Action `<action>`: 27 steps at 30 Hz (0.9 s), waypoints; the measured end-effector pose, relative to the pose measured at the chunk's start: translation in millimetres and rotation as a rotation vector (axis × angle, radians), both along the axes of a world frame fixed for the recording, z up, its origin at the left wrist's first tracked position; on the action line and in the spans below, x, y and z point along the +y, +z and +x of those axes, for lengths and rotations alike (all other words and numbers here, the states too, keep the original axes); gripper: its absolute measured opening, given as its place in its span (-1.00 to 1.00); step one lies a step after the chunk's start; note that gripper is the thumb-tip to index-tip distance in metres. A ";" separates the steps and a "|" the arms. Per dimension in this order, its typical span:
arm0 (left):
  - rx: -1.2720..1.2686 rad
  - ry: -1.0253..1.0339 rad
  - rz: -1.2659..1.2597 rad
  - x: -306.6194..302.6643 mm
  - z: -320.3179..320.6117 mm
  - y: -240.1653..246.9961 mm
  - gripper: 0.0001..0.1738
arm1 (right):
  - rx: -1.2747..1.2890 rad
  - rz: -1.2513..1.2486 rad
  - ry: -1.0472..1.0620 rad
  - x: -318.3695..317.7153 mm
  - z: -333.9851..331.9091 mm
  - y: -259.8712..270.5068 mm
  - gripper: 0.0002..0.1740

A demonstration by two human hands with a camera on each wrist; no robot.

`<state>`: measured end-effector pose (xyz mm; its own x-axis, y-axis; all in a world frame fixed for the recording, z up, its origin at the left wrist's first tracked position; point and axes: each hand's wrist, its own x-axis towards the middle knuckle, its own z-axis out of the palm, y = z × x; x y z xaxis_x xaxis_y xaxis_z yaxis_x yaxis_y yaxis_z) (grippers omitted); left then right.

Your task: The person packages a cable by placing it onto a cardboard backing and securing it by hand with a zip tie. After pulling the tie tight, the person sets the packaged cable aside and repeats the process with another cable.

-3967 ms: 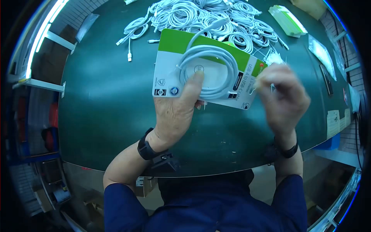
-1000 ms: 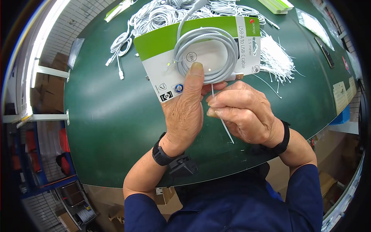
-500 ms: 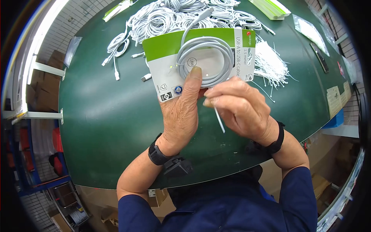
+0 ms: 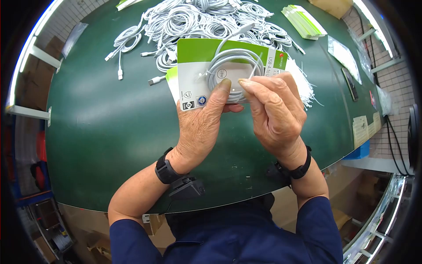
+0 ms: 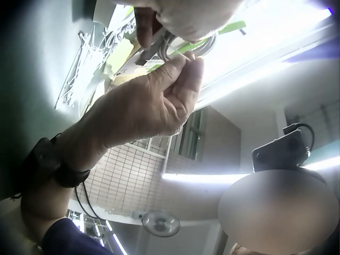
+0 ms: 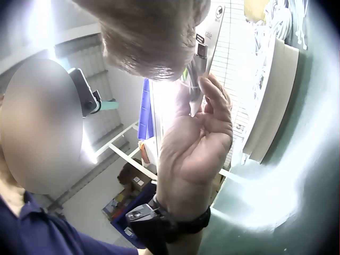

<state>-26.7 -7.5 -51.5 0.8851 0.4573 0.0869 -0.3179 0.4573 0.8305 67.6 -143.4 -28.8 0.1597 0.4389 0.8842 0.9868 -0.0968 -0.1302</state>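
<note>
My left hand point(image 4: 200, 127) grips a green-and-white packaging card point(image 4: 190, 81), thumb pressed over the front and fingers behind. On the card lies a coiled grey-white USB cable point(image 4: 237, 53), one connector sticking up past the top edge. A thin white cable tie point(image 4: 256, 67) stands up in front of the coil, pinched between the thumb and forefinger of my right hand point(image 4: 279, 108). The right wrist view shows the left hand point(image 6: 194, 141) from its palm side, holding the card's lower edge. In the left wrist view the right hand's point(image 5: 154, 101) fingertips meet at the coil.
A big heap of coiled cables point(image 4: 176, 22) covers the far part of the green table point(image 4: 96, 145). White cable ties point(image 4: 305, 86) lie at right, near a stack of cards point(image 4: 303, 22), a plastic bag point(image 4: 345, 55) and a phone point(image 4: 350, 83). Another card stack point(image 6: 276, 101) stands behind the held card.
The right hand was by the card's right end, then pinched the cable tie hanging below the coil. Now it has moved up, and the tie points upward in front of the coil.
</note>
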 end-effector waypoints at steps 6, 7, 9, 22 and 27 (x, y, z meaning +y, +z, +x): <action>-0.019 0.025 -0.046 -2.9 0.7 -1.6 -0.67 | -0.070 -0.068 0.011 -1.3 5.0 -2.2 -0.46; -0.018 0.027 -0.050 -3.6 0.6 -1.2 -0.67 | -0.066 -0.084 0.020 -2.8 5.0 -1.2 -0.46; 0.014 -0.031 0.009 0.6 -1.7 -5.1 -0.59 | -0.058 -0.116 0.041 -6.6 3.2 3.3 -0.45; -0.054 0.028 -0.043 -3.3 -3.3 7.7 -0.70 | -0.082 -0.091 0.099 -22.2 -8.2 3.5 -0.55; -0.052 0.034 -0.045 -2.6 -4.1 9.5 -0.70 | -0.056 -0.069 0.068 -20.8 -9.9 1.7 -0.58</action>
